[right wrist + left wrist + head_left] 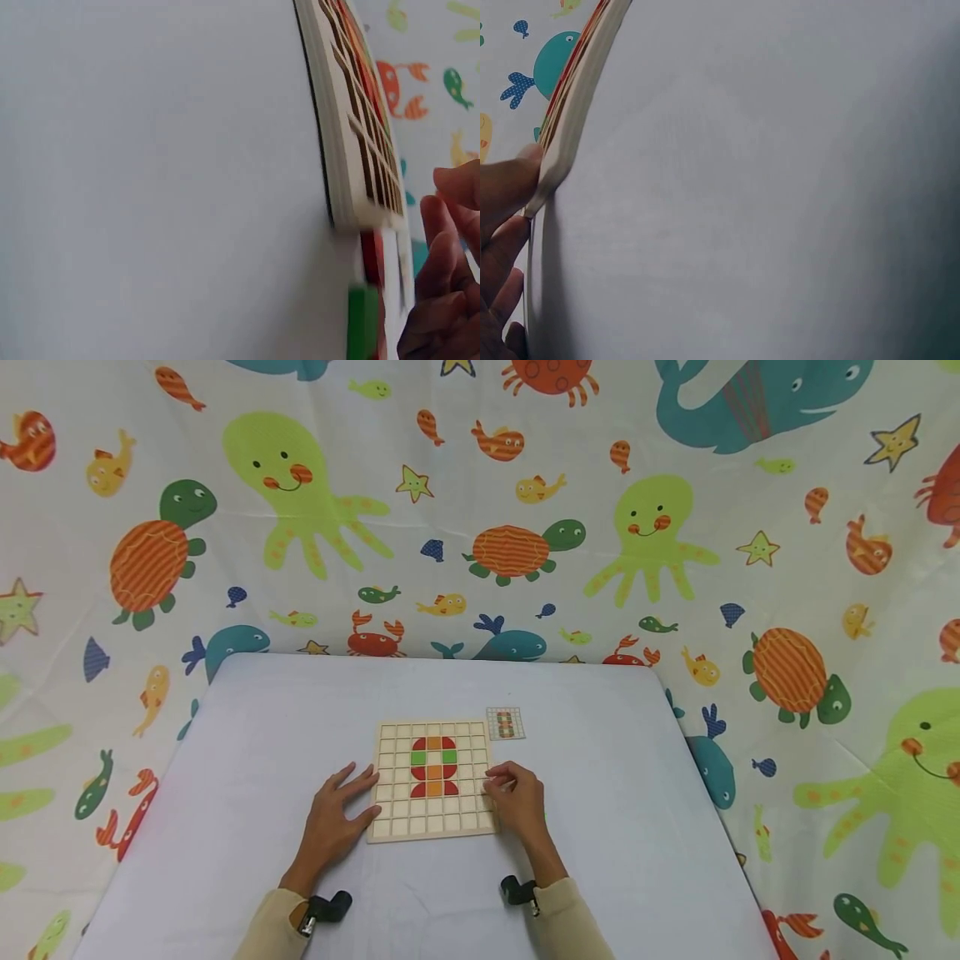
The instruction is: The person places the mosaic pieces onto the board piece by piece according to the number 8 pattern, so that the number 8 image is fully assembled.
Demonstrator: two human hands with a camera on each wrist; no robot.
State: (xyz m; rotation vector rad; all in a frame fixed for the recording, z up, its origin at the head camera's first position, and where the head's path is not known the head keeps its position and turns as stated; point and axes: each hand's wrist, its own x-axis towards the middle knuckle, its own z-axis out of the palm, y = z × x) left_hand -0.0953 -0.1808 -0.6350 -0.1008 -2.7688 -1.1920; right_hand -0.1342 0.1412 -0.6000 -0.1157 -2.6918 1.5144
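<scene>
A square wooden grid board [408,824] lies on the table with red tiles [418,744], orange tiles [434,772] and green tiles [448,757] set in a column of its cells. My left hand [330,818] rests against the board's left edge, fingers spread and thumb touching the side. At the right edge, my right hand [519,802] hovers with fingers loosely bent. In the right wrist view nothing shows between its thumb and forefinger. A green piece [362,322] and a red piece [371,259] lie past the board; the right hand mostly hides them in the head view.
A small pattern card [517,732] lies at the board's upper right corner, printed with a similar coloured figure. White cloth covers the table [622,827]. Behind it hangs a curtain [450,539] printed with sea animals.
</scene>
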